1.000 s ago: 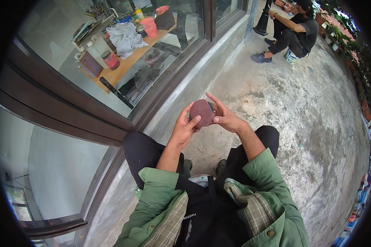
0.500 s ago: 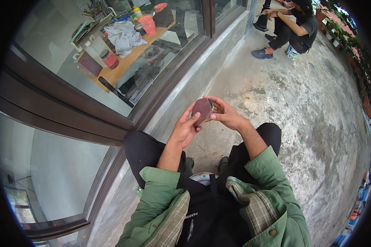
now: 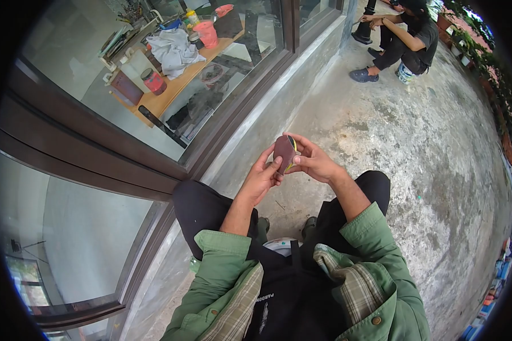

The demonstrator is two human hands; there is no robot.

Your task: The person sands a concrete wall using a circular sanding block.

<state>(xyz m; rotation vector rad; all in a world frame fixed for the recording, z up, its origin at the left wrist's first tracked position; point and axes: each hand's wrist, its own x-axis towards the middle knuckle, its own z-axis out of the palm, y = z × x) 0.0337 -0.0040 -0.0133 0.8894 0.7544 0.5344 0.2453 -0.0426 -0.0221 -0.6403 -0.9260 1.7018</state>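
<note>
A round, reddish-brown disc (image 3: 284, 153) with a yellow and black edge on its right side is held up between both hands, in front of my knees. My left hand (image 3: 261, 177) grips its left and lower part, the thumb lying on the brown face. My right hand (image 3: 316, 163) pinches the right edge, with the thumb at the yellow rim and the fingers behind the top. The disc's back is mostly hidden.
A glass window with a brown frame (image 3: 91, 150) runs along the left. Behind it stands a wooden table (image 3: 183, 85) with a cloth, jars and cups. At the upper right a person (image 3: 418, 37) sits on a bucket (image 3: 404, 74) on the concrete floor (image 3: 432, 170).
The disc has turned a little, so its face looks narrower and more of the yellow edge shows. Both hands still hold it.
</note>
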